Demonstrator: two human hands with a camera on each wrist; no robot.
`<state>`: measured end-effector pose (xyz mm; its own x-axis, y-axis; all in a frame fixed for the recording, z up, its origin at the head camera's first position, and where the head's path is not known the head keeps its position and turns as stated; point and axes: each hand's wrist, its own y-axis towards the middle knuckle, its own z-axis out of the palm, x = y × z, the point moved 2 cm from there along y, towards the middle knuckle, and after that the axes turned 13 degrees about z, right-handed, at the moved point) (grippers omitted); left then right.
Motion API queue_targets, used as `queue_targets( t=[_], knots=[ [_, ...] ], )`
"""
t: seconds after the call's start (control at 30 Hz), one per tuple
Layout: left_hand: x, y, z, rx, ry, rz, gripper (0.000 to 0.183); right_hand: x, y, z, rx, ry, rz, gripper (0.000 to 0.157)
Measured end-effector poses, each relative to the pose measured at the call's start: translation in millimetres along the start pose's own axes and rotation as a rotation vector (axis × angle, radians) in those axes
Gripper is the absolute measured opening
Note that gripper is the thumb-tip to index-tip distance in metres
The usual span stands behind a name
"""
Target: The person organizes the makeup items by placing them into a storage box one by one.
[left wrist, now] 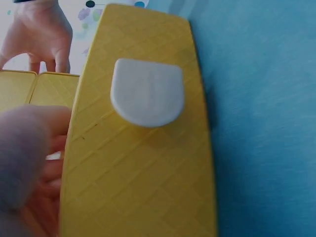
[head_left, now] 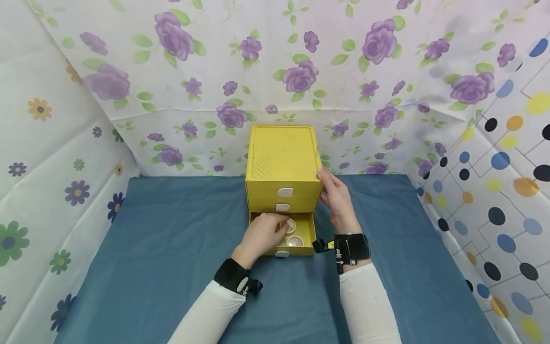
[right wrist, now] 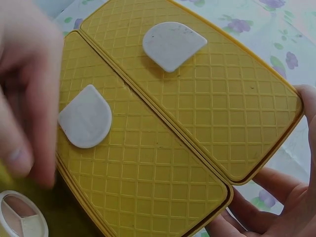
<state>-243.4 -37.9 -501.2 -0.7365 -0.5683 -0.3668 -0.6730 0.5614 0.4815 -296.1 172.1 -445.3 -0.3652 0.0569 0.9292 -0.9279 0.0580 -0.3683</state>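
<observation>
A yellow drawer cabinet (head_left: 281,155) with white pull tabs stands against the back cloth. Its bottom drawer (head_left: 307,251) is pulled out and holds a few small round white-rimmed discs (head_left: 295,241); one disc (right wrist: 22,215) shows brownish and cream sections. My left hand (head_left: 264,232) reaches into this drawer, fingers pointing down beside another disc (head_left: 291,226). Its fingertips are partly hidden, and I cannot tell whether they pinch anything. At the cabinet's right side, my right hand (head_left: 339,198) grips the body, its thumb at the upper front corner and its fingers along the side.
Above the pulled-out drawer, two closed drawers show their white tabs (head_left: 285,192). Blue cloth (head_left: 189,229) covers the table. A floral cloth (head_left: 232,71) hangs right behind the cabinet, with patterned cloths at both sides.
</observation>
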Motion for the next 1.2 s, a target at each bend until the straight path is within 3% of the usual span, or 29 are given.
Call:
queue_targets(
  t=[0.13, 0.2, 0.3, 0.43, 0.5, 0.6, 0.67, 0.77, 1.0, 1.2],
  knots=[
    [-12.9, -15.3, -9.7, -0.264, -0.043, -0.010, 0.008, 0, 0, -0.5, 0.001, -0.001, -0.003, 0.081],
    [-21.2, -26.0, -11.7, -0.314, -0.152, -0.034, 0.011, -1, 0, -0.5, 0.003, -0.003, -0.007, 0.081],
    [-33.6, -45.5, -6.4, -0.227, -0.449, -0.114, 0.023, 0, -1, -0.3, 0.006, -0.005, -0.015, 0.080],
    [-44.0, -72.9, 14.7, 0.025, -0.889, -0.375, 0.035, 0, -2, -0.3, 0.011, -0.002, -0.020, 0.078],
    [-43.6, -81.4, 25.2, 0.113, -1.036, -0.522, 0.043, 0, -2, -0.7, 0.011, 0.006, -0.024, 0.078],
    [-37.5, -86.5, 36.2, 0.134, -1.181, -0.693, 0.056, 0, -1, -1.1, 0.007, 0.013, -0.024, 0.078],
    [-32.2, -87.1, 41.0, 0.104, -1.244, -0.750, 0.061, 0, -1, -1.5, 0.006, 0.016, -0.022, 0.078],
    [-27.7, -88.5, 44.5, 0.064, -1.292, -0.778, 0.063, -1, -1, -0.9, 0.004, 0.014, -0.010, 0.079],
    [-24.3, -82.9, 43.2, 0.037, -1.262, -0.758, 0.061, 0, 2, -3.7, -0.009, 0.013, 0.002, 0.082],
    [-16.6, -75.1, 42.6, -0.005, -1.270, -0.817, 0.063, -1, 2, -1.3, -0.008, 0.016, 0.006, 0.080]
  ],
)
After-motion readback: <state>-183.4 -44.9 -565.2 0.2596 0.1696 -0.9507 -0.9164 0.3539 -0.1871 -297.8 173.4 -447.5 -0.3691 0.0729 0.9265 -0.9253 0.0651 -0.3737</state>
